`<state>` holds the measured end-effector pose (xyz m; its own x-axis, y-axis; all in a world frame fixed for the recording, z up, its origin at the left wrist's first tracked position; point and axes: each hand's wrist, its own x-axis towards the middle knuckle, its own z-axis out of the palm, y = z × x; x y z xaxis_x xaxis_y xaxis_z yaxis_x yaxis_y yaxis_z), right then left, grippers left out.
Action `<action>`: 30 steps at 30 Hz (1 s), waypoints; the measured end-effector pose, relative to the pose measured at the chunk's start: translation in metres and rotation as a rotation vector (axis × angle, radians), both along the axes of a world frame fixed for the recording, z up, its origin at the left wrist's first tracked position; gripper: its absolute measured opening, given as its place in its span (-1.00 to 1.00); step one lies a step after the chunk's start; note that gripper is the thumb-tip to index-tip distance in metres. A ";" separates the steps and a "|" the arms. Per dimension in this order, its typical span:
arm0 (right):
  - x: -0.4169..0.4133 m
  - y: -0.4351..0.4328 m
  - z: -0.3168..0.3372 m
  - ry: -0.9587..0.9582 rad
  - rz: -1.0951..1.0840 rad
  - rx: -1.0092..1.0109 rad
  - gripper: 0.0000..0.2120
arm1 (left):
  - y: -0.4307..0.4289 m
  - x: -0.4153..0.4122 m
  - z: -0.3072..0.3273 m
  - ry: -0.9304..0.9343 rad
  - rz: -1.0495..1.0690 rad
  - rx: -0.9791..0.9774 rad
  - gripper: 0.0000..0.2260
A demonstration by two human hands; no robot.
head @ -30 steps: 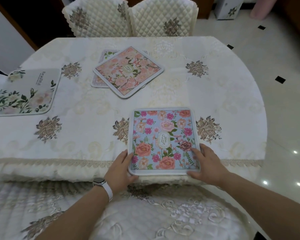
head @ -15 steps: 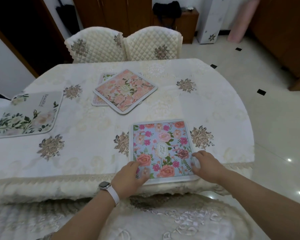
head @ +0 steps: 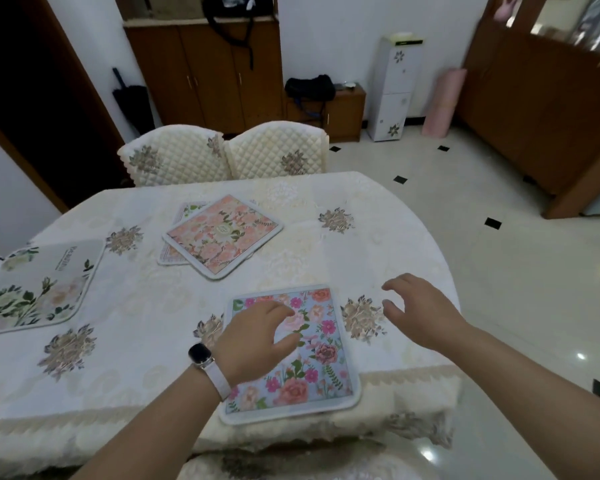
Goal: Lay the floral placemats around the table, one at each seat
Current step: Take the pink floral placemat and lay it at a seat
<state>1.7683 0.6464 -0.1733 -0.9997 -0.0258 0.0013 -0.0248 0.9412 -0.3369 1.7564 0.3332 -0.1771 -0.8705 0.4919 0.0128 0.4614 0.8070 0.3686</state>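
Both my hands are spread and empty, left hand (head: 257, 336) over the blue placemat (head: 291, 355), right hand (head: 420, 310) beside it; dragging fingers could skew it.

Left hand (head: 257, 341) raised, fingers spread; right hand (head: 420, 310) likewise.

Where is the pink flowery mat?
The pink mat lies tilted in the middle of the table, on top of another mat, in front of the two chairs.
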 end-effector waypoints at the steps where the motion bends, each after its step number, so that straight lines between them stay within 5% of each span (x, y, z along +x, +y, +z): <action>1: 0.000 0.014 0.001 0.009 0.005 0.019 -0.65 | 0.015 0.001 0.003 0.031 -0.001 0.000 -0.56; 14: 0.011 0.239 0.019 0.076 0.123 0.148 -0.57 | 0.260 -0.005 0.019 0.133 0.026 -0.054 -0.61; 16: 0.032 0.314 0.023 0.057 0.043 0.148 -0.55 | 0.340 -0.006 0.022 0.147 -0.042 -0.097 -0.61; 30: 0.049 0.464 0.052 0.110 -0.134 0.163 -0.59 | 0.530 -0.047 0.052 0.307 -0.216 -0.028 -0.58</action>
<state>1.8174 1.1107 -0.1211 -0.9882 0.0982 0.1172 0.0759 0.9804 -0.1820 1.7095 0.8636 -0.1248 -0.7043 0.6678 0.2408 0.7078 0.6867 0.1659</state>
